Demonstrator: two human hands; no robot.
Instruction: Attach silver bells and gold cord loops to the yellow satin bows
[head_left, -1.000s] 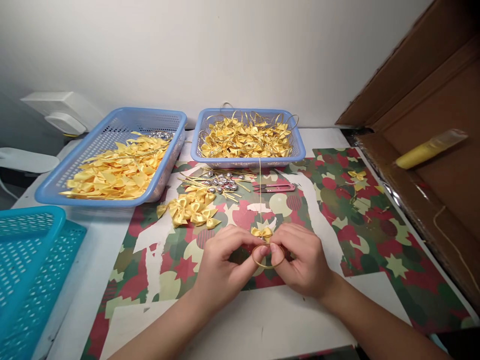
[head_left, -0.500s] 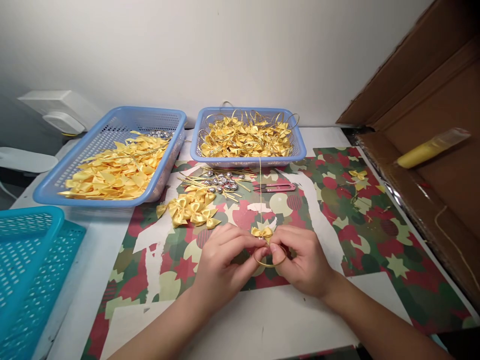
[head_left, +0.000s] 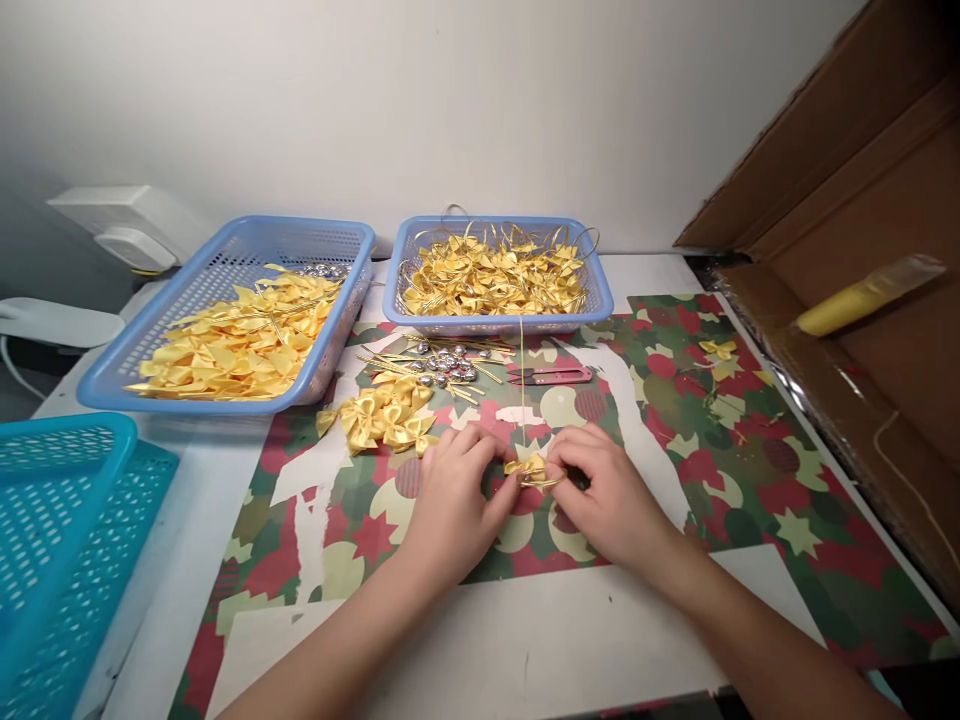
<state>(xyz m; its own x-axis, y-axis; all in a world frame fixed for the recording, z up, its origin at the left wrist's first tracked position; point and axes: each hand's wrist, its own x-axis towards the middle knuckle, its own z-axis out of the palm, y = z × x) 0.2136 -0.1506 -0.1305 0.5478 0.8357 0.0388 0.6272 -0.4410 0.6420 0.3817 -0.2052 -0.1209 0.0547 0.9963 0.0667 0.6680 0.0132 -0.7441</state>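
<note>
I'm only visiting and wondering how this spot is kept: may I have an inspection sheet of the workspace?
Surface: white table, torn red-and-green patterned paper on it.
Job's things: small yellow ribbon bow, thin pale cord leading to it; shiny silver beads and thin gold strips beyond.
Clutter: pink-handled metal snips, yellow ribbon pieces at right.
Hands: left hand and right hand both pinching at the bow.
Cables: white cable at far left.
Surroundings: white wall, brown cardboard panel.
</note>
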